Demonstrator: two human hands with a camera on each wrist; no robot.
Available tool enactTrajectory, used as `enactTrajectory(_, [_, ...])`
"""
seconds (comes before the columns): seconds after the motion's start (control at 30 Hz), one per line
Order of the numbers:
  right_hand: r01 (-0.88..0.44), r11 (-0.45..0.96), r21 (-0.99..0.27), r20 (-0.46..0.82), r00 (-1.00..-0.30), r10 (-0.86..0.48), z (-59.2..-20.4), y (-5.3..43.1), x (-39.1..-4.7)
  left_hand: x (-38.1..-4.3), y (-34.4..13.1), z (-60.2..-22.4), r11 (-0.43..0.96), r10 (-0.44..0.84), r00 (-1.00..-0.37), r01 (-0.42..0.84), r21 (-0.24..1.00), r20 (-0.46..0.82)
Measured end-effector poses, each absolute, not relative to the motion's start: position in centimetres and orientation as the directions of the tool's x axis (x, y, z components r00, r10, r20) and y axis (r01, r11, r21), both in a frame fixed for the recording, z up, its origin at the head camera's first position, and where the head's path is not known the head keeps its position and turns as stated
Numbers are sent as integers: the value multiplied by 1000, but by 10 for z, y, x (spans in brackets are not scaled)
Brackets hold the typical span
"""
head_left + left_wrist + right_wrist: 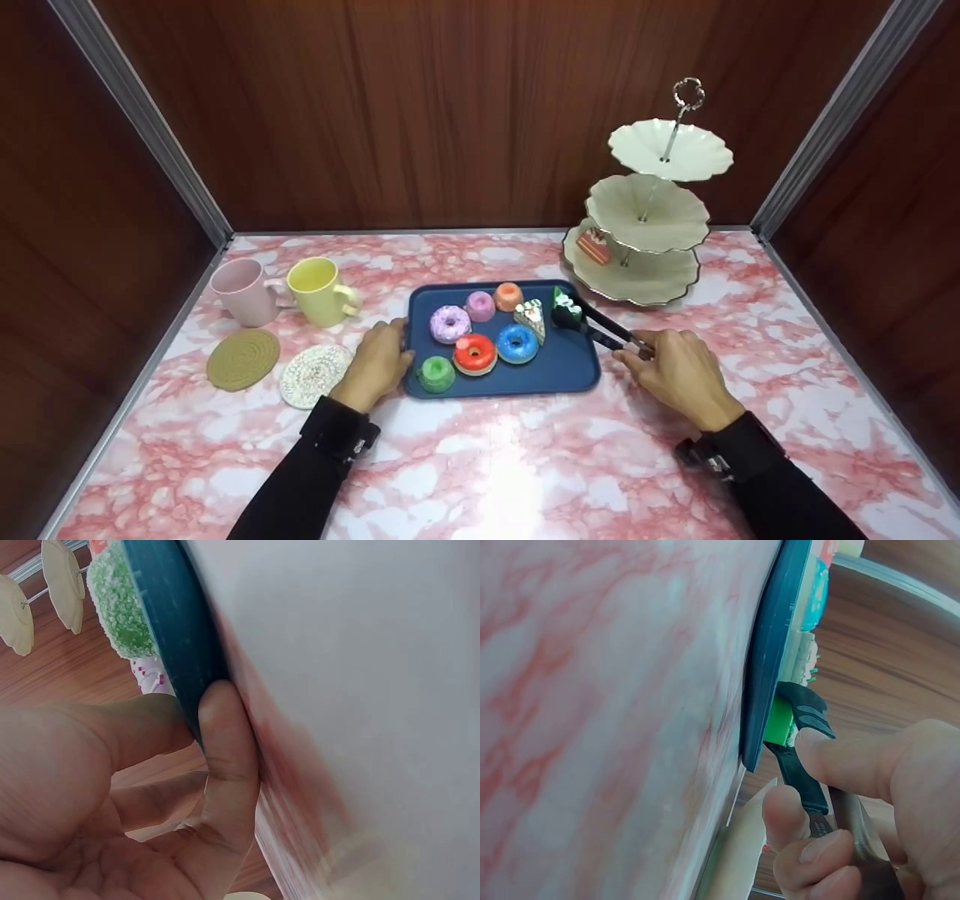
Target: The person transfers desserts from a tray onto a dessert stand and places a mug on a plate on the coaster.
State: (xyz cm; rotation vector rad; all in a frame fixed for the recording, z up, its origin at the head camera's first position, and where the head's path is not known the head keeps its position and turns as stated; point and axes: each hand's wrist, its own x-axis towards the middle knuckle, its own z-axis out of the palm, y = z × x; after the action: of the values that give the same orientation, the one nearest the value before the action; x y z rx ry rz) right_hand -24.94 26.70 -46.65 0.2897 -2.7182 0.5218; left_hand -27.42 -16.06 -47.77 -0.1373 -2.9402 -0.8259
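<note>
One pair of tongs (604, 340) points left, long axis slanting away.

Red-and-white marbled table (450, 465); blue tray (555, 373), green-and-white cake (564, 304) near its right edge; black-tipped tongs (806, 784); pink mug (246, 294) near the table's left edge.
</note>
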Motion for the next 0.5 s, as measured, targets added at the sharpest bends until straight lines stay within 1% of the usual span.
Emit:
enactTrajectory(0.23, [-283,906,-314,406,-903,-141,-465,268,-251,-275,-161,-478,845,58,-994,100,525,95])
enactTrajectory(0.5, [-272,905,-328,436,-893,-111,-464,272,-252,-274,-161,-480,845,63,-992,111,523,107])
